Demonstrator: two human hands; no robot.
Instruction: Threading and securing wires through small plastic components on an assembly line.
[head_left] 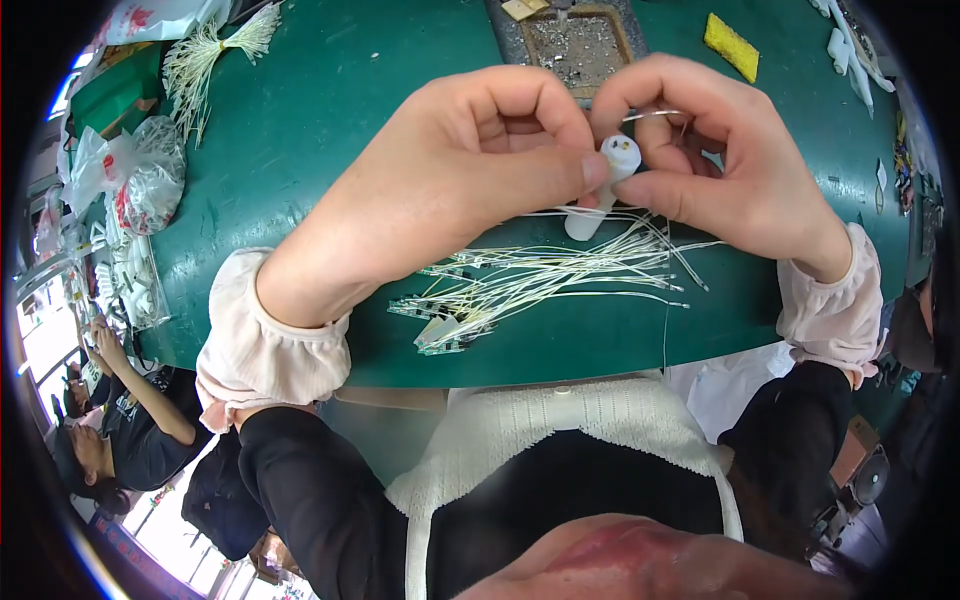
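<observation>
A small white plastic cylinder (622,155) with little holes in its end face is tilted between my two hands above the table. My left hand (440,175) pinches it from the left with thumb and forefinger. My right hand (740,165) is closed at its other side, the thumb pressed against it. A thin pale wire (655,114) curves by the curled right fingers; where it ends is hidden. Beneath my hands lies a loose bunch of thin white and yellowish wires (570,278), with small green circuit boards (440,330) at their left ends.
Beyond my hands stands a dark tray (634,35) holding grey debris, with a yellow sponge (732,47) to its right. White plastic parts (848,55) lie far right. At the left are a tied wire bundle (205,55) and plastic bags (150,180). Another person (150,420) sits at left.
</observation>
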